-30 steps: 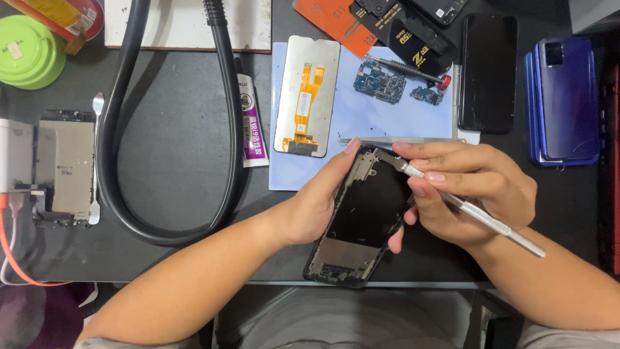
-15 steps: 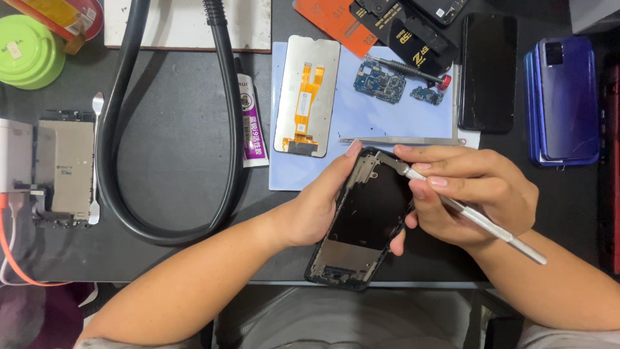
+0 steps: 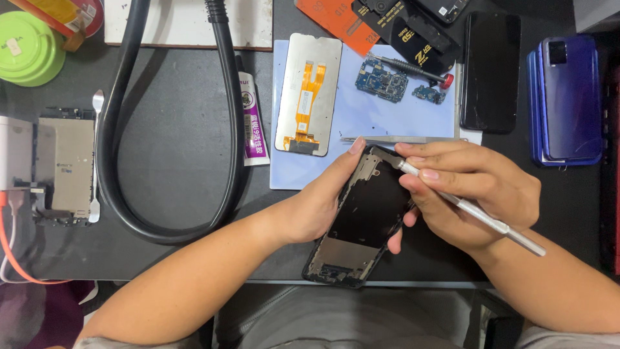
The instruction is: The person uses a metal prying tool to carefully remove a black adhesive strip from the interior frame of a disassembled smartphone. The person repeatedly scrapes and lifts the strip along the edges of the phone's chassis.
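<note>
Black phone frame (image 3: 365, 216), silver scalpel handle (image 3: 478, 213), pale blue mat (image 3: 394, 116), orange flex ribbon on grey screen panel (image 3: 307, 94), lime green tub (image 3: 29, 48), dark blue phone (image 3: 568, 97), black hose (image 3: 168, 194).

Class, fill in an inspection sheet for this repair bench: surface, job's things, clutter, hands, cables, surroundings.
Surface: dark table; blue mat on it.
Job's things: phone frame, tilted, over the table's near edge; metal tool, tip at the frame's top edge.
Clutter: screen panel, circuit board, tweezers, glue tube, black phone, blue phones, green tub.
Hands: left hand holds the frame; right hand in a pen grip on the tool.
Cables: black hose looped; orange cable.
Surroundings: nothing seen.
</note>
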